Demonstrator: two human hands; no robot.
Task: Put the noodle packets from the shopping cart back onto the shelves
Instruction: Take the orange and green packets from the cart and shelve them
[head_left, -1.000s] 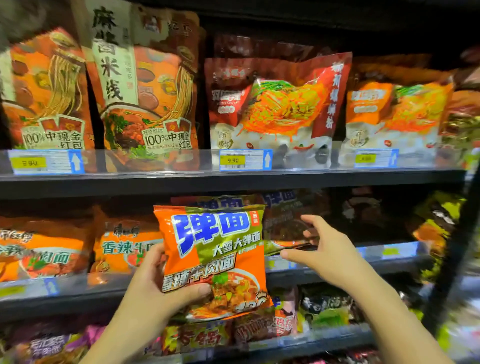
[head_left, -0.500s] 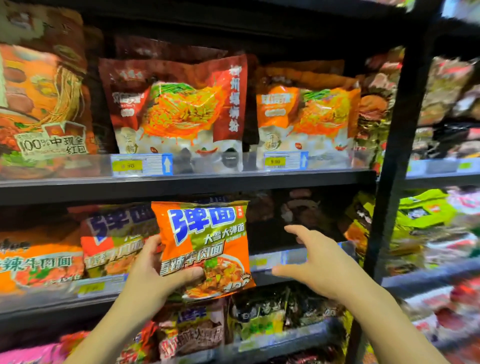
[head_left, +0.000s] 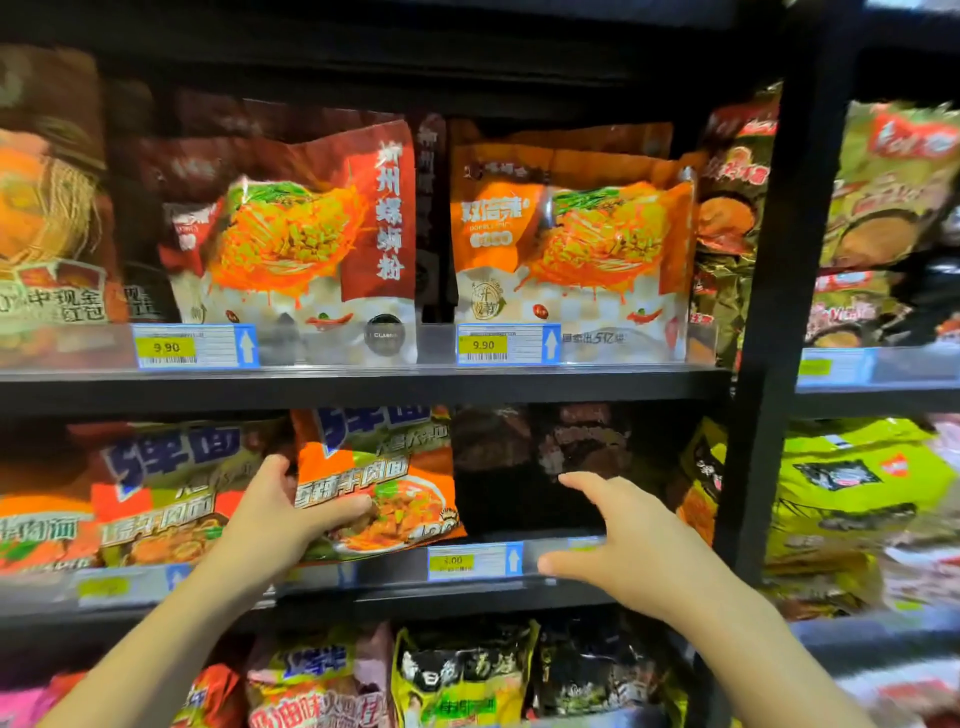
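My left hand (head_left: 275, 514) grips an orange and green noodle packet (head_left: 384, 467) with blue lettering by its left edge, thumb across the front. The packet stands partly inside the middle shelf (head_left: 467, 592), its top under the shelf above. A matching packet (head_left: 161, 493) stands just left of it. My right hand (head_left: 623, 540) hovers with fingers spread in front of a dark gap on the same shelf, to the right of the held packet, holding nothing.
The upper shelf (head_left: 363, 384) carries large red and orange noodle bags. A black upright post (head_left: 769, 312) divides this bay from yellow-green packets on the right. More packets (head_left: 457, 675) fill the shelf below. Price tags line the shelf edges.
The view has shifted right and closer. My left hand has pushed the orange packet up and into the middle shelf; my right hand stays spread beside it.
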